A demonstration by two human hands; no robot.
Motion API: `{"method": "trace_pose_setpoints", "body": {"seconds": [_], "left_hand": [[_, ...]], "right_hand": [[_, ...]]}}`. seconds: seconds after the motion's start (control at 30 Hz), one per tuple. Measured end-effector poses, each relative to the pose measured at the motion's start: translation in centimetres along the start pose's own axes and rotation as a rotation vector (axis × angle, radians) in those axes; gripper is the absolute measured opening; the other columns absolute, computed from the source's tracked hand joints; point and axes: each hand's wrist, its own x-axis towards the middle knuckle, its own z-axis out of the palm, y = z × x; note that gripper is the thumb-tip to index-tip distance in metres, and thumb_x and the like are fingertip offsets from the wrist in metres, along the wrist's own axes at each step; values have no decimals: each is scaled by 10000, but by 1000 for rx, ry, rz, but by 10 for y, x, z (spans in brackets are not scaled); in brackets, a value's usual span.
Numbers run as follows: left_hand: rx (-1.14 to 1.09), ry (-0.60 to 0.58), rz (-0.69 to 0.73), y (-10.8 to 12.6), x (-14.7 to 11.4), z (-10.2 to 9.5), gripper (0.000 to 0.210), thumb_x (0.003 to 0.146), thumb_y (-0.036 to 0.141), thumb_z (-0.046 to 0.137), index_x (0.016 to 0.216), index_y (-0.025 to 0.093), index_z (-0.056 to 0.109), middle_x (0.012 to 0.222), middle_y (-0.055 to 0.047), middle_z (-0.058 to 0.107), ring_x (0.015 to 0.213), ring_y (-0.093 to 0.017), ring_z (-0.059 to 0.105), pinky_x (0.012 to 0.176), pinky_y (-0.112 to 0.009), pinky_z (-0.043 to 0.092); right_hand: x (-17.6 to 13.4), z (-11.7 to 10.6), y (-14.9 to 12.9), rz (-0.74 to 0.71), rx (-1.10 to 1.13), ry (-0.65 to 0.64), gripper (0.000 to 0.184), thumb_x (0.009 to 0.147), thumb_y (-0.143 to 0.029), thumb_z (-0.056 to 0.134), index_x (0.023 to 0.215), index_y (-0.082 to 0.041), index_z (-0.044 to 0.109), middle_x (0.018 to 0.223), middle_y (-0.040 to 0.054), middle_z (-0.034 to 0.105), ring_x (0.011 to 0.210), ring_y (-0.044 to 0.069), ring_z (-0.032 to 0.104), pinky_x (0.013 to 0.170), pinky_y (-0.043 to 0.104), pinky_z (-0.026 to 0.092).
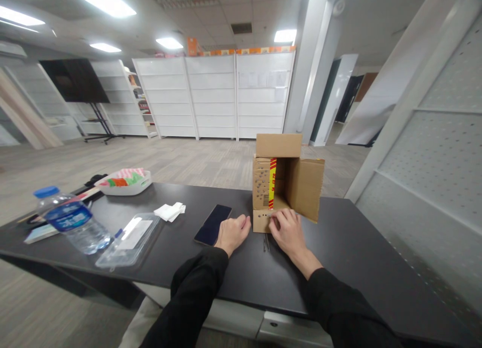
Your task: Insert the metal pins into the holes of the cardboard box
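An open cardboard box (292, 190) stands on the dark table, its flaps spread and its opening towards me. Dark dots mark its left flap and a row of small dark spots runs along the lower flap (259, 225). My right hand (289, 231) is at that lower flap, fingers pinched together by the spots; anything between them is too small to make out. Just left of the box my left hand (234, 232) is curled closed, its contents hidden. Several thin dark pieces (266, 243) lie on the table below the flap, between my hands.
Beside my left hand lies a dark phone (211, 225). Further left are white tissues (170, 212), a clear plastic case (131, 240), a water bottle (75, 222) and a white basket (130, 187) with colourful contents. A perforated panel (433, 197) rises along the right side.
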Motion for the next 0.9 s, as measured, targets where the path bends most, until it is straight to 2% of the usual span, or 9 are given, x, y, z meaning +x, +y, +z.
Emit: {"method": "trace_pose_setpoints", "body": {"seconds": [0.1,0.23,0.57,0.9], "left_hand": [[34,-29,-15,1,0,0,407,943,405,359,676,196,586,593,-44,644,553,-164,614,507,-262,196],[59,-60,-39,2,1,-2,422,942,418,348,706,200,621,625,-58,665,573,-167,626,512,-263,210],[35,-112,-46,4,1,-6,405,938,409,352,730,201,629,657,-66,678,599,-177,634,522,-265,223],[7,-122,24,2,1,-4,360,927,373,371,720,204,612,654,-58,681,617,-180,642,520,-269,215]], "right_hand": [[5,2,-4,36,9,23,81,833,-204,536,883,-201,599,973,72,586,944,247,476,809,372,331],[8,5,-7,45,-37,-7,90,837,-226,538,887,-195,607,1019,72,584,968,243,466,830,370,321],[5,14,-8,76,-62,-35,87,845,-239,528,879,-200,598,1030,82,570,971,259,445,846,388,304],[9,14,-9,109,-74,-79,83,841,-235,522,865,-199,593,996,71,576,945,250,449,834,380,303]]}}
